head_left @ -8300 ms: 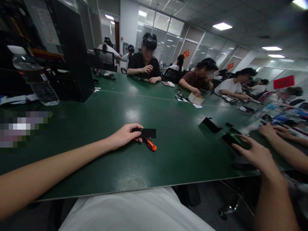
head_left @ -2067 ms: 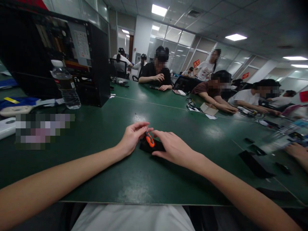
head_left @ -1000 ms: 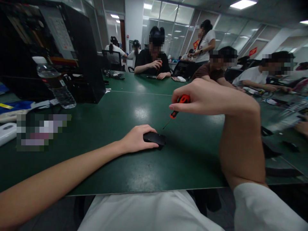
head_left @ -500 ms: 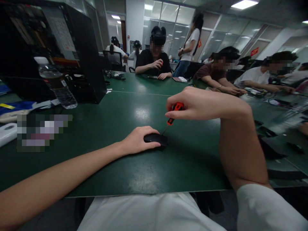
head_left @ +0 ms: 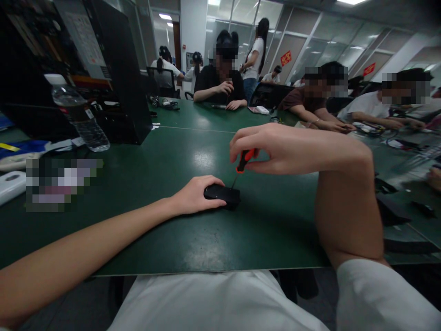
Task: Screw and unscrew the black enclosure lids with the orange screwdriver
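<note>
A small flat black device (head_left: 223, 194) lies on the green table (head_left: 220, 230) in front of me. My left hand (head_left: 193, 195) rests on its left end with fingers curled over it, holding it down. My right hand (head_left: 275, 147) hovers above, fingers pinched round an orange-and-black screwdriver (head_left: 244, 160). The screwdriver stands nearly upright, its thin tip touching the top of the black device near its right end.
A water bottle (head_left: 77, 115) and a tall black computer case (head_left: 113, 69) stand at the back left. A white object (head_left: 10, 184) lies at the far left. Several people sit round the far and right sides. Dark parts (head_left: 386, 214) lie at right.
My right hand picked up the screwdriver, raised it, then lowered it until the tip met the black device. My left hand has kept hold of the device throughout.
</note>
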Demonstrator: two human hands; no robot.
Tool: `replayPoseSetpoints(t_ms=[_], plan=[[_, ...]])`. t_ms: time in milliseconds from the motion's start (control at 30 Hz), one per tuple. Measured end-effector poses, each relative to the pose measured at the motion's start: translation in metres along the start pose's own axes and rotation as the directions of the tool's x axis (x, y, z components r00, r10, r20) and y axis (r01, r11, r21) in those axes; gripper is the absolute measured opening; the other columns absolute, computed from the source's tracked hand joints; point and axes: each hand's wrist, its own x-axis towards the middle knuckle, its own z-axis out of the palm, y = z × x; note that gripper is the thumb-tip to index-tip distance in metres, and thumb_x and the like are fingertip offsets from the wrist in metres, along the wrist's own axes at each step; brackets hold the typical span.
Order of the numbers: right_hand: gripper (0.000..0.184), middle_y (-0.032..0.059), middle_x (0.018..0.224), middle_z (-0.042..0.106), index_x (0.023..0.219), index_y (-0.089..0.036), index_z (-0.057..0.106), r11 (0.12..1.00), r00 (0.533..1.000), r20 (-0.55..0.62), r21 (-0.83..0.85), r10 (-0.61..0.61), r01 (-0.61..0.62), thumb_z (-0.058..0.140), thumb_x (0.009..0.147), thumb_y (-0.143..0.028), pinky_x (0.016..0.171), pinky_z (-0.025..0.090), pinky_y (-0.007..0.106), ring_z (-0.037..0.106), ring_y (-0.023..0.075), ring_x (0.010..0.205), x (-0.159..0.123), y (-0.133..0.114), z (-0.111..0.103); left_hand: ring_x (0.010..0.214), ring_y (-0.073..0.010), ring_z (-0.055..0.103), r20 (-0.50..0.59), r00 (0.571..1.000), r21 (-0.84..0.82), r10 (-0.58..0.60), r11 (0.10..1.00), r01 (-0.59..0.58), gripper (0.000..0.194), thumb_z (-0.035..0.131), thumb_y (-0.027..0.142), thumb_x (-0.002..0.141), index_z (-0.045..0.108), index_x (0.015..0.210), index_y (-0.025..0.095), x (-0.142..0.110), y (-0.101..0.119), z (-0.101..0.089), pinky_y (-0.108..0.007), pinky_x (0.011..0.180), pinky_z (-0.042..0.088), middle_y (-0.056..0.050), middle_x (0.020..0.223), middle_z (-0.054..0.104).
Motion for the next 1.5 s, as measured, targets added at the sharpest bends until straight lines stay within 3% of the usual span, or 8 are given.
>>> replayPoseSetpoints(t_ms=[167,300,467,700,867,967,1100,1500], plan=[[0.015,0.0027,0.089,0.073,0.096,-0.018,0.072,0.995,0.995,-0.007,-0.004,0.100,-0.100,0.059,0.091,-0.023,0.066,0.044,0.025,0.065,0.0133,0.075,-0.001,-0.002,-0.001,0.095,-0.0248,0.067,-0.011,1.000,-0.004,-0.015,1.000,0.015,0.041,0.078,0.044,0.081,0.071,0.113,0.019,0.000,0.001,0.002,-0.033,0.084,0.049,-0.007,0.105,0.074],[0.016,0.0028,0.093,0.074,0.096,-0.019,0.071,0.997,0.999,-0.030,0.079,0.024,-0.021,0.056,0.095,-0.025,0.071,0.047,0.026,0.067,0.0143,0.082,0.000,-0.010,-0.005,0.097,-0.0254,0.068,0.001,1.000,-0.021,-0.012,1.000,0.012,0.040,0.079,0.042,0.081,0.072,0.113,0.018,-0.001,0.000,0.001,-0.033,0.085,0.048,-0.008,0.108,0.074],[0.017,0.0012,0.092,0.073,0.094,-0.021,0.070,0.998,0.998,-0.033,0.038,-0.055,0.057,0.055,0.097,-0.028,0.072,0.047,0.028,0.065,0.0141,0.081,0.006,-0.018,-0.002,0.097,-0.0252,0.068,-0.002,1.000,-0.046,-0.012,0.999,0.012,0.039,0.079,0.041,0.081,0.072,0.112,0.020,-0.001,0.001,0.001,-0.033,0.086,0.048,-0.007,0.106,0.074],[0.018,0.0003,0.093,0.071,0.092,-0.022,0.069,0.997,0.997,-0.030,0.024,-0.070,0.071,0.053,0.098,-0.029,0.072,0.046,0.025,0.064,0.0124,0.082,0.012,-0.021,0.003,0.097,-0.0259,0.068,-0.006,1.000,-0.057,-0.024,0.998,0.024,0.038,0.080,0.040,0.079,0.072,0.111,0.020,0.000,0.003,0.002,-0.035,0.087,0.049,-0.006,0.105,0.074],[0.020,0.0016,0.092,0.070,0.093,-0.020,0.069,0.997,0.997,-0.023,0.029,-0.068,0.069,0.050,0.097,-0.025,0.073,0.045,0.027,0.062,0.0123,0.082,0.012,-0.021,0.003,0.107,-0.0268,0.067,-0.063,0.996,-0.086,0.067,0.994,-0.072,0.038,0.076,0.038,0.084,0.073,0.117,0.020,-0.002,0.005,0.000,-0.036,0.097,0.049,-0.010,0.115,0.072],[0.019,0.0019,0.092,0.070,0.093,-0.020,0.069,0.996,0.997,-0.020,0.032,-0.079,0.080,0.051,0.096,-0.024,0.072,0.044,0.026,0.061,0.0130,0.081,0.012,-0.018,0.004,0.113,-0.0259,0.065,-0.084,0.989,-0.108,0.118,0.986,-0.127,0.026,0.069,0.033,0.091,0.076,0.112,0.021,-0.004,0.007,-0.001,-0.037,0.103,0.048,-0.010,0.120,0.069],[0.016,0.0027,0.091,0.071,0.093,-0.018,0.070,0.996,0.995,-0.034,0.019,-0.089,0.089,0.054,0.094,-0.021,0.073,0.043,0.026,0.061,0.0136,0.080,0.012,-0.016,0.005,0.106,-0.0231,0.068,-0.064,0.989,-0.122,0.135,0.982,-0.142,0.024,0.057,0.028,0.098,0.080,0.099,0.022,-0.004,0.006,0.000,-0.036,0.099,0.050,-0.010,0.113,0.071],[0.015,0.0037,0.088,0.069,0.090,-0.017,0.069,0.995,0.994,-0.044,0.031,-0.098,0.099,0.056,0.097,-0.021,0.070,0.042,0.025,0.059,0.0128,0.076,0.014,-0.017,0.010,0.103,-0.0199,0.069,-0.085,0.964,-0.079,0.250,0.963,-0.257,0.022,0.058,0.022,0.100,0.079,0.098,0.016,-0.004,-0.001,0.003,-0.030,0.094,0.052,-0.011,0.110,0.071]])
